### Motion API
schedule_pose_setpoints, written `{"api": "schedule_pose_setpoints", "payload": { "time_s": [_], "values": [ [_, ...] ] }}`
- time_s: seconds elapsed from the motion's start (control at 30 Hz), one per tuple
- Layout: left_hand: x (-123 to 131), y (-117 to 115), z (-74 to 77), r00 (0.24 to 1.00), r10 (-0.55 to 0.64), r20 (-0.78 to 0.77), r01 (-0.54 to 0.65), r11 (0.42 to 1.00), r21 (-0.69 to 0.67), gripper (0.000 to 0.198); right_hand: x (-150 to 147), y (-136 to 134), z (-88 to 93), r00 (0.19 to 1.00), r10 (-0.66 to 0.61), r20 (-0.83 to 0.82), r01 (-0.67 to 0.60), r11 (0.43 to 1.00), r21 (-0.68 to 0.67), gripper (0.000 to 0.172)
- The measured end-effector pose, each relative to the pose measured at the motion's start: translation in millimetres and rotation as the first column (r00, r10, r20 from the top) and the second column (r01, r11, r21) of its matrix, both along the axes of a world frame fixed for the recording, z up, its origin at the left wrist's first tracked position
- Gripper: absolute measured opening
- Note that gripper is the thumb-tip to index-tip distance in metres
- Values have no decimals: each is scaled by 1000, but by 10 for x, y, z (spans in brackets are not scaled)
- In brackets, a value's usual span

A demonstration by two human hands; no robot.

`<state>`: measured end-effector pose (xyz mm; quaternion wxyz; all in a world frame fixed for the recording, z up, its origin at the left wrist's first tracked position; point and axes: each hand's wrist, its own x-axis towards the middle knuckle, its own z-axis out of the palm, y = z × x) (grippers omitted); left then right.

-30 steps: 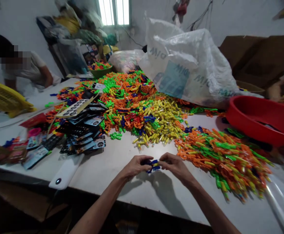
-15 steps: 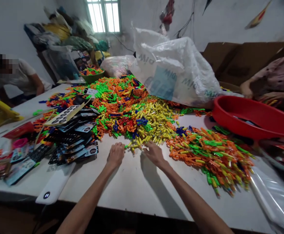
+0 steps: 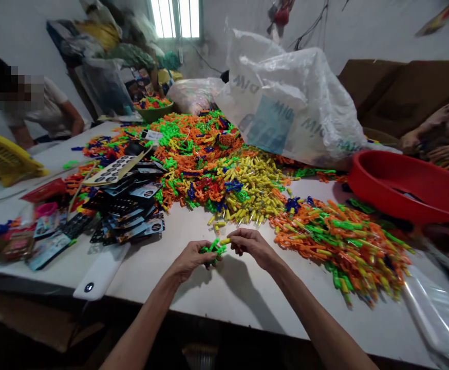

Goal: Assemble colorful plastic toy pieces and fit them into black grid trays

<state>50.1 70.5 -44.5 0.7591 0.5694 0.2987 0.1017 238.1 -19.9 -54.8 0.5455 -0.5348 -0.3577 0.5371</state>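
Green plastic pieces (image 3: 214,251) and yellow tube (image 3: 225,241), in hand

Left hand (image 3: 189,259) pinching green plastic pieces; right hand (image 3: 252,245) gripping yellow tube by fingertips, contact between parts unclear. Both over table (image 3: 209,295). Probably best: left steady, right light, ends aligned.

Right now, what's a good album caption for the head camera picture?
Left hand holding green plastic, right hand pinching a yellow piece, before a colorful heap on a white table.

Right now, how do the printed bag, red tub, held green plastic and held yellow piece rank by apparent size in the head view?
Printed bag
Red tub, cut by the frame
Green plastic in the left hand
Yellow piece in the right hand, partly covered
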Motion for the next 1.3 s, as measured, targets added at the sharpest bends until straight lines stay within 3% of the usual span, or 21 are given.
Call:
{"api": "schedule_pose_setpoints", "payload": {
  "time_s": [0.13,0.4,0.53,0.67,0.77,0.8,0.87,0.9,0.93,1.0,1.03,1.07,1.13,1.2,1.3],
  "values": [
    [31,-86,2,997,-78,-21,78,997,-10,26,-54,-133,89,991,68,-117,-69,998,-2,24],
    [74,-206,22,992,-126,-32,123,990,-69,27,29,-258,-25,961,130,-244,-141,990,-30,25],
    [114,-206,-36,982,-178,-71,177,984,-16,27,11,-318,50,985,150,-82,-154,987,-53,26],
    [242,-211,-142,980,-158,-120,168,982,83,31,-31,-341,99,973,29,229,-17,998,-52,25],
    [371,-31,-171,978,-167,-126,193,951,242,36,218,-430,100,936,-18,351,42,997,-61,30],
    [407,92,-163,982,-109,-157,161,915,369,35,384,-481,109,916,-57,398,87,995,-57,33],
    [463,428,-132,964,132,-229,55,749,661,31,795,-596,154,793,-225,566,279,960,-10,38],
    [485,624,-116,929,276,-248,19,631,775,30,1009,-645,187,647,-328,689,410,911,49,40],
    [508,826,-105,891,380,-248,1,544,839,31,1202,-677,221,434,-399,808,528,839,131,41],
    [565,1196,-109,836,487,-252,48,393,918,48,1468,-655,263,35,-390,920,626,726,284,43],
    [600,1344,-123,820,504,-271,116,317,941,59,1524,-591,258,-61,-342,938,620,723,304,44],
    [636,1457,-140,801,517,-301,200,242,949,69,1526,-492,227,-76,-290,954,594,756,277,44],
    [690,1569,-176,750,538,-384,367,144,919,80,1393,-211,90,9,-179,984,504,851,150,38],
    [689,1549,-212,704,551,-448,452,140,881,79,1138,117,-118,15,-84,996,434,898,69,34],
    [578,1396,-321,678,597,-428,464,104,880,69,687,554,-442,-118,-118,986,389,908,155,35]
  ]
}}
